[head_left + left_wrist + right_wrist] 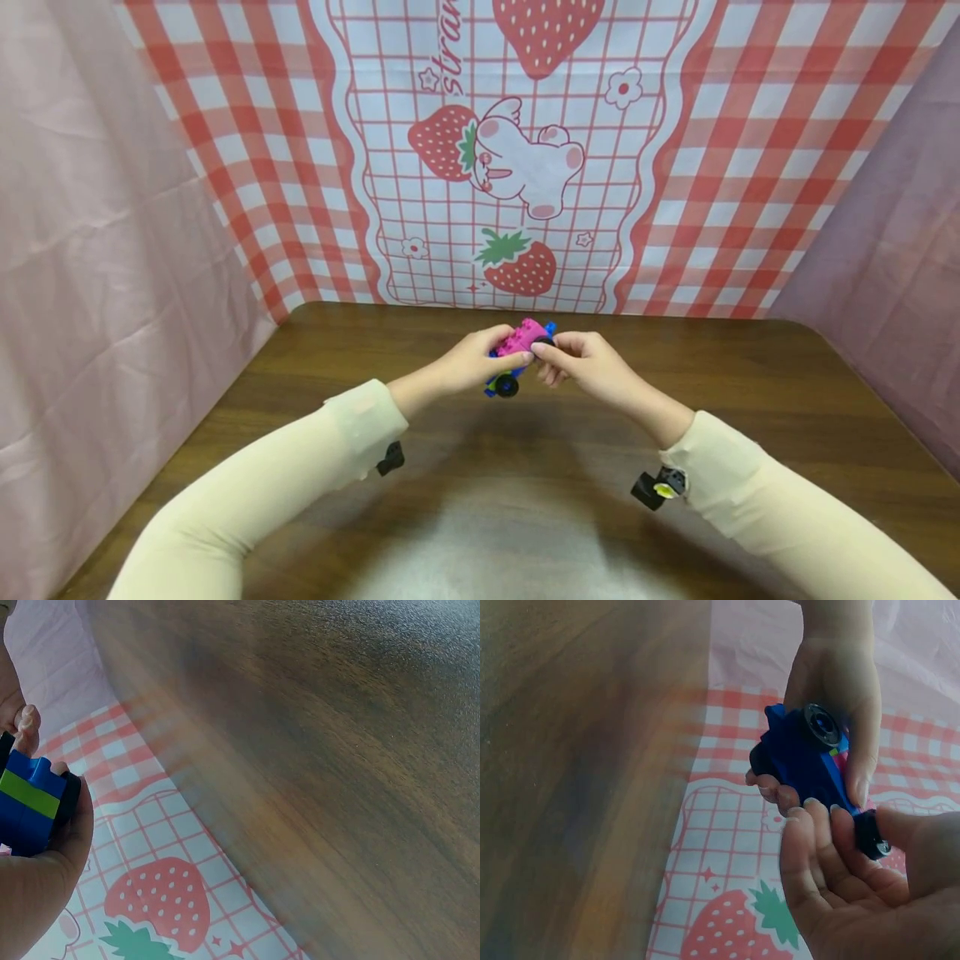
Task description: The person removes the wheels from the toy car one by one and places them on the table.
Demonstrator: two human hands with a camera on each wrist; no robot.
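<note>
A small toy car (pixel 523 337) with a pink studded top, a blue base and a green strip is held above the table. My left hand (pixel 467 360) grips it, thumb along one side and fingers round the other. Between thumb and fingers, my right hand (pixel 603 367) pinches a black wheel (pixel 870 836) at the car's right end. Another black wheel (pixel 507 385) shows at the near left end. The right wrist view shows the blue underside (pixel 795 765); in the left wrist view the blue end with its green strip (pixel 28 796) appears at the edge.
Below the hands spreads a brown wooden table (pixel 480 467). A red-and-white checked cloth with strawberries (pixel 525 192) hangs behind it. Pale pink curtains (pixel 112 250) flank both sides. Black cameras (pixel 649 490) are strapped under the cream sleeves.
</note>
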